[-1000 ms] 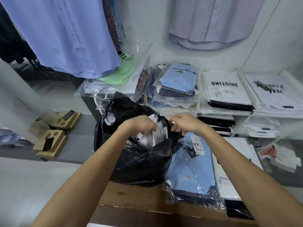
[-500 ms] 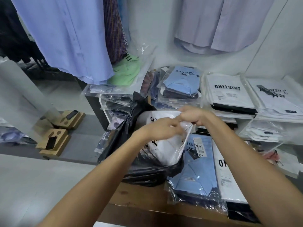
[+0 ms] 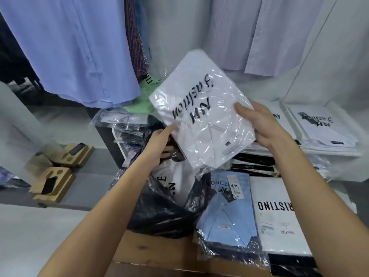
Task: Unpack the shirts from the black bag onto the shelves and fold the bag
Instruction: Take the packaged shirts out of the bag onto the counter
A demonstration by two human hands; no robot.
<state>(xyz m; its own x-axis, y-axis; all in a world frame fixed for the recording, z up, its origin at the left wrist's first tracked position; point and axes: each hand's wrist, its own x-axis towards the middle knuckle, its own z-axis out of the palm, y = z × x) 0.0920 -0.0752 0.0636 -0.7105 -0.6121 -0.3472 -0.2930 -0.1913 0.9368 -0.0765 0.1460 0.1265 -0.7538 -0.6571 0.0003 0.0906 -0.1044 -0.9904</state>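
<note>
Between both hands, the packed shirt [image 3: 201,114] hangs above the bag [image 3: 159,212] on the worktop [image 3: 151,254]. Right of the bag lie two packets [image 3: 225,220]; the shelves [image 3: 327,152] stand behind.

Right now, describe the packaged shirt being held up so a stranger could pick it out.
Find the black bag at the middle. Above it, both hands, the left hand and right hand, hold a white shirt in clear plastic. Unlike the stacked packs, it is in the air, tilted, with its black lettering upside down.
</note>
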